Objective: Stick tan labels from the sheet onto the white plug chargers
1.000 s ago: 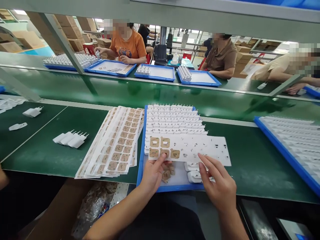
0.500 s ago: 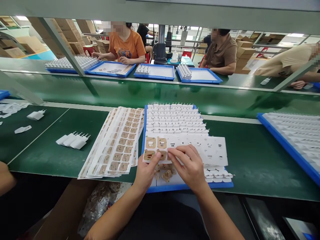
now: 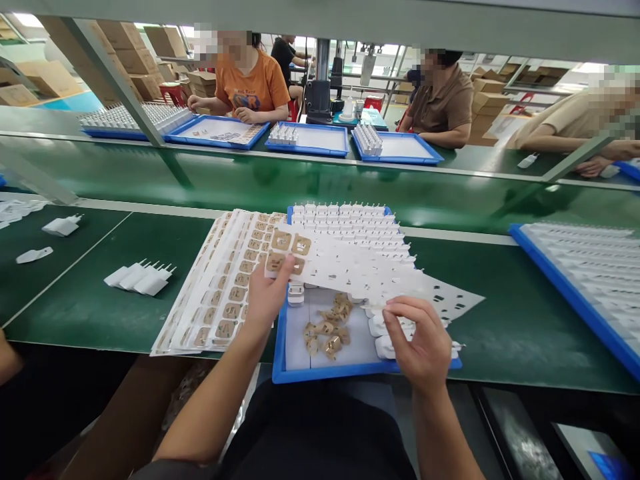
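Observation:
My left hand [image 3: 266, 293] grips the left end of a white backing sheet [image 3: 350, 263] between thumb and fingers. A few tan stickers remain at that end; the rest of the sheet is bare, with small cutouts. My right hand [image 3: 423, 343] is pinched closed over the tray's right side, by white plug adapters [image 3: 385, 347]; what its fingertips hold, if anything, is too small to make out. Beneath both lies a blue-rimmed tray [image 3: 281, 353], with rows of white plug adapters [image 3: 345, 217] at the back and crumpled tan peelings [image 3: 330, 330] in front.
Left of the tray is a stack of sticker sheets [image 3: 200, 287], with several plug adapters [image 3: 140, 277] beyond it. Another filled blue tray [image 3: 575, 293] stands at the right. Across the green bench, co-workers sit behind blue trays [image 3: 320, 152]. A slanted metal post [image 3: 115, 83] crosses the upper left.
My right hand has left the sheet and moved right and down, over the plug adapters. My left hand has shifted left and up; the sheet is now tilted, uncovering the peelings.

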The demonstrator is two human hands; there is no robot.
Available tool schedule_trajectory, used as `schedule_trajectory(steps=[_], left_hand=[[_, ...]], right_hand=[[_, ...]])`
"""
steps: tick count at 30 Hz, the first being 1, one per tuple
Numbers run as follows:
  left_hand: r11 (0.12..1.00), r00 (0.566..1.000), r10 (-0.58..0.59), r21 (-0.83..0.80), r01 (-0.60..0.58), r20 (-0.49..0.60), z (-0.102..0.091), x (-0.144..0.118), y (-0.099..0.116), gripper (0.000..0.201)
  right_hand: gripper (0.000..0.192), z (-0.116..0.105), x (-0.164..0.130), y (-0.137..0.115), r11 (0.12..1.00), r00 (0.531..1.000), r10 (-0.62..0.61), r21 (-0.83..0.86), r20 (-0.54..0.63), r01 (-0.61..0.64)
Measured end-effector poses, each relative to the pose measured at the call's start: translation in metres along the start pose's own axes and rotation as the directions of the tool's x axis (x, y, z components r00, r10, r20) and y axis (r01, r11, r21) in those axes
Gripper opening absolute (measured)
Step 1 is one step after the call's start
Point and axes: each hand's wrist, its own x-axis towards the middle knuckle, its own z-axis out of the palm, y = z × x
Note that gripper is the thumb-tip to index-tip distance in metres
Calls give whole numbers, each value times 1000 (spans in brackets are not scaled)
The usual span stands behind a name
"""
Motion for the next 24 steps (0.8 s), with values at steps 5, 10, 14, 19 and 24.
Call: schedule_trajectory(steps=[5, 10, 14, 19, 24], left_hand=[[890, 981, 162, 413, -194, 111, -4, 35, -9, 49], [688, 899, 421, 605, -401, 117, -1, 7, 5, 54], [759, 662, 354, 211, -616, 661, 18, -56, 21, 17], [873, 566, 298, 20, -487, 769, 60, -117, 10, 47], [587, 500, 423, 192, -786, 756, 70, -128, -8, 24]], right_hand=[[6, -29, -17, 27, 943, 941, 333, -28, 58, -332], [13, -42, -27, 38, 904, 904, 424, 30, 45, -426], [9, -43, -28, 35, 899, 903, 428, 124, -43, -421], [8, -44, -33, 31, 869, 875, 472, 223, -106, -442], [8, -50, -43, 27, 865, 882, 465, 251, -76, -434]])
